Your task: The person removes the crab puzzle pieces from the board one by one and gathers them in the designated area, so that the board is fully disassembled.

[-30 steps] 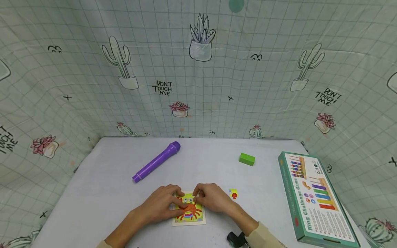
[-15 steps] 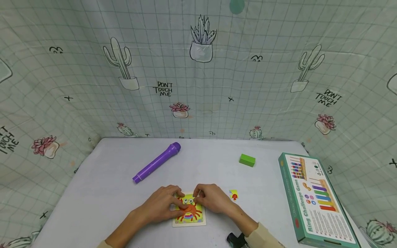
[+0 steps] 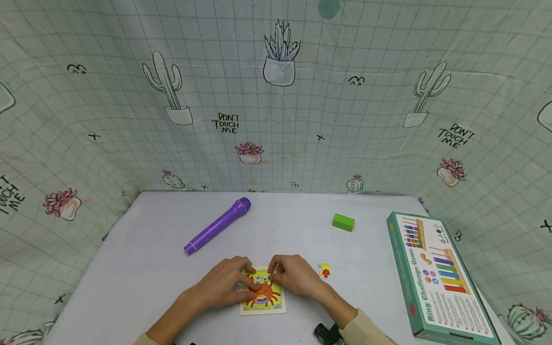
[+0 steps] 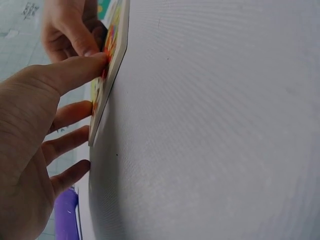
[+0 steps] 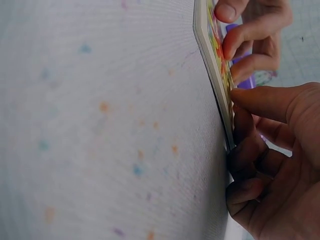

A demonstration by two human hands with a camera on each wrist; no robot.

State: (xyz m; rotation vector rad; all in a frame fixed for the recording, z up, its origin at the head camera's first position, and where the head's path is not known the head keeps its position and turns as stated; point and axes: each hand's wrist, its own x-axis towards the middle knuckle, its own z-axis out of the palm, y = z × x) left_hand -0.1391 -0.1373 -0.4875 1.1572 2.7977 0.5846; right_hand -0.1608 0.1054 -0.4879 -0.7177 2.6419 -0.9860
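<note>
A small square jigsaw puzzle point(image 3: 263, 310) with a red crab on yellow lies flat on the table in a pale frame. My left hand point(image 3: 221, 282) reaches over its left side. The left thumb point(image 4: 82, 70) rests on the picture, with the other fingers spread along the board and its far edge. At the upper right corner, my right hand point(image 3: 297, 275) pinches with thumb and index finger, the other fingers curled below. What lies between those fingertips is mostly hidden. A loose puzzle piece point(image 3: 325, 270), yellow with red, lies right of the right hand.
A purple toy microphone point(image 3: 217, 226) lies behind the left hand. A green block point(image 3: 343, 222) sits at the back right. Along the right edge lies a Ring Challenge Game box point(image 3: 442, 278). A black object point(image 3: 328, 334) shows beside the right sleeve. Printed cloth point(image 3: 302, 105) hangs around the table.
</note>
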